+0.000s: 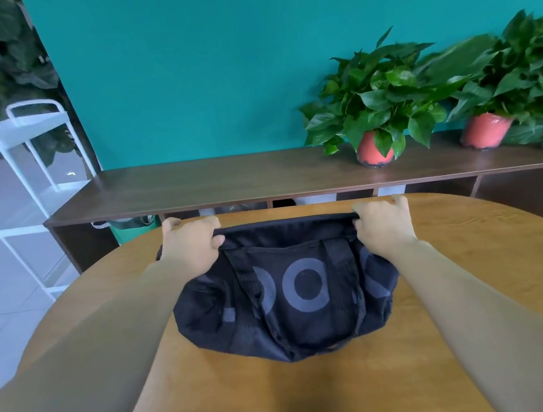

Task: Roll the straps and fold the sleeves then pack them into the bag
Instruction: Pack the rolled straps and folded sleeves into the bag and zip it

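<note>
Head view: black duffel bag (284, 293) lies mid-table on the wooden table (474, 249). Left hand (190, 241) and right hand (383, 223) each clench an end of the bag's far top edge. Judged step: opening or positioning the bag; pull both ends evenly. Bag contents cannot be seen. Handles (340, 265) drape over the near face. No straps or sleeves are visible outside it.

Black bag (287, 293) on wooden table (474, 249), left hand (190, 243) and right hand (381, 223) gripping its far rim.
</note>
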### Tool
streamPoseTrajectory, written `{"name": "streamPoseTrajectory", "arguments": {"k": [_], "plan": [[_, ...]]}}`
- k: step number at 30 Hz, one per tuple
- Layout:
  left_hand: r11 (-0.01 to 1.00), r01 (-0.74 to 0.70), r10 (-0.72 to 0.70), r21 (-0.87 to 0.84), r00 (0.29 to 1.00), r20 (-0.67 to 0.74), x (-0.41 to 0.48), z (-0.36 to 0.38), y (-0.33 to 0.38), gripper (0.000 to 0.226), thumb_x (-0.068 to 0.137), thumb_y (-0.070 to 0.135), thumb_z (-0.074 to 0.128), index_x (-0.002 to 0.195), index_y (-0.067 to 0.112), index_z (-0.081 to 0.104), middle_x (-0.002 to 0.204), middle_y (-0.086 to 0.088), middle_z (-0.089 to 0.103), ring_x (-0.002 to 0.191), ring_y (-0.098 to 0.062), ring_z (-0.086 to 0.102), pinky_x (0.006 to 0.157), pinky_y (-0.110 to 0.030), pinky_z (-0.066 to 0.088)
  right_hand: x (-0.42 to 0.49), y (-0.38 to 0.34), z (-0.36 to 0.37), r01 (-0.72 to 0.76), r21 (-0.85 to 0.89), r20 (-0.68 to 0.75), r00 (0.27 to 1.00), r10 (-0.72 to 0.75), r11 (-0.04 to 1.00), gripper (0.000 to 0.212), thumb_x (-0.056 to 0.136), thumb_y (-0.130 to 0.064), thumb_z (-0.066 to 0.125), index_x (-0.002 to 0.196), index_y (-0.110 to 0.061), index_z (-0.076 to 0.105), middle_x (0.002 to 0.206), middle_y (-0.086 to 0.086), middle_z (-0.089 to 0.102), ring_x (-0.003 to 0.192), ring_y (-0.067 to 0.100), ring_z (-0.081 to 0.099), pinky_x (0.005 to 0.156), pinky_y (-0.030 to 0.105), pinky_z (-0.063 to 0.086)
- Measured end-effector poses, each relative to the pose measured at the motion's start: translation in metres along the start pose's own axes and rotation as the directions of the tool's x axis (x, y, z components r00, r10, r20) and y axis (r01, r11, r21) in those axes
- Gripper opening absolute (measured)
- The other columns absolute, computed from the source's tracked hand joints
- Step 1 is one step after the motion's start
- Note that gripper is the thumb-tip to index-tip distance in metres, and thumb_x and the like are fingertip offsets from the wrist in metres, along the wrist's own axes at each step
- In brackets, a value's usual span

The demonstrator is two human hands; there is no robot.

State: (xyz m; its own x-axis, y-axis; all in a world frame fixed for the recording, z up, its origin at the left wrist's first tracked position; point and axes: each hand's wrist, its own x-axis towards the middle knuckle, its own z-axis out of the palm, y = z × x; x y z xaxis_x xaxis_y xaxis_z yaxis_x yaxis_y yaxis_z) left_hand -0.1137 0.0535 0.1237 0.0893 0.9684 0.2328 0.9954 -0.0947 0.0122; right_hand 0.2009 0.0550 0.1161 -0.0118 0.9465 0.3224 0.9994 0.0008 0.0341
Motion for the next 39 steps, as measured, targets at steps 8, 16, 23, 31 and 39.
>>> {"name": "streamPoseTrajectory", "arguments": {"k": [8,16,23,31,39], "plan": [[0.986,0.065,-0.06,-0.151,0.998,0.036,0.06,0.005,-0.023,0.015,0.101,0.03,0.04,0.09,0.028,0.05,0.076,0.002,0.06,0.089,-0.021,0.047,0.086,-0.032,0.014,0.064,-0.005,0.004,0.018,0.077,-0.019,1.0,-0.017,0.997,0.014,0.091,-0.015,0.045,0.092,-0.018,0.059,0.086,0.001,0.066,0.089,0.026,0.059,0.097,0.036,0.021],[0.987,0.099,-0.083,-0.123,0.988,0.129,0.101,-0.005,-0.033,0.012,0.1,0.031,0.043,0.093,0.029,0.052,0.084,0.006,0.06,0.087,-0.02,0.049,0.088,-0.036,0.019,0.112,-0.014,-0.007,0.027,0.09,0.148,0.988,-0.04,0.996,0.022,0.093,-0.019,0.044,0.107,-0.023,0.06,0.101,0.003,0.066,0.1,0.025,0.057,0.107,0.039,0.018],[0.974,0.166,-0.134,-0.154,0.97,0.202,0.103,-0.056,-0.037,0.008,0.098,0.031,0.046,0.094,0.028,0.052,0.09,0.005,0.061,0.09,-0.021,0.047,0.085,-0.035,0.018,0.127,-0.021,-0.066,0.031,0.094,0.244,0.968,-0.053,0.995,0.021,0.093,-0.02,0.044,0.106,-0.023,0.06,0.102,0.002,0.066,0.102,0.024,0.057,0.104,0.038,0.02],[0.961,0.223,-0.187,-0.166,0.96,0.208,0.108,-0.156,-0.029,0.011,0.099,0.03,0.044,0.089,0.026,0.049,0.083,0.005,0.058,0.092,-0.021,0.05,0.082,-0.032,0.017,0.148,-0.023,-0.158,0.007,0.128,0.261,0.965,-0.04,0.992,0.015,0.093,-0.019,0.045,0.093,-0.021,0.059,0.085,-0.001,0.057,0.082,0.024,0.049,0.092,0.036,0.024],[0.962,0.249,-0.227,-0.116,0.959,0.171,0.122,-0.217,-0.032,0.018,0.099,0.029,0.046,0.081,0.026,0.044,0.073,0.008,0.048,0.086,-0.021,0.046,0.091,-0.036,0.022,0.177,-0.025,-0.204,0.043,0.143,0.221,0.972,-0.074,0.989,0.014,0.092,-0.018,0.044,0.086,-0.022,0.056,0.087,0.001,0.059,0.087,0.026,0.053,0.091,0.037,0.026]]}}
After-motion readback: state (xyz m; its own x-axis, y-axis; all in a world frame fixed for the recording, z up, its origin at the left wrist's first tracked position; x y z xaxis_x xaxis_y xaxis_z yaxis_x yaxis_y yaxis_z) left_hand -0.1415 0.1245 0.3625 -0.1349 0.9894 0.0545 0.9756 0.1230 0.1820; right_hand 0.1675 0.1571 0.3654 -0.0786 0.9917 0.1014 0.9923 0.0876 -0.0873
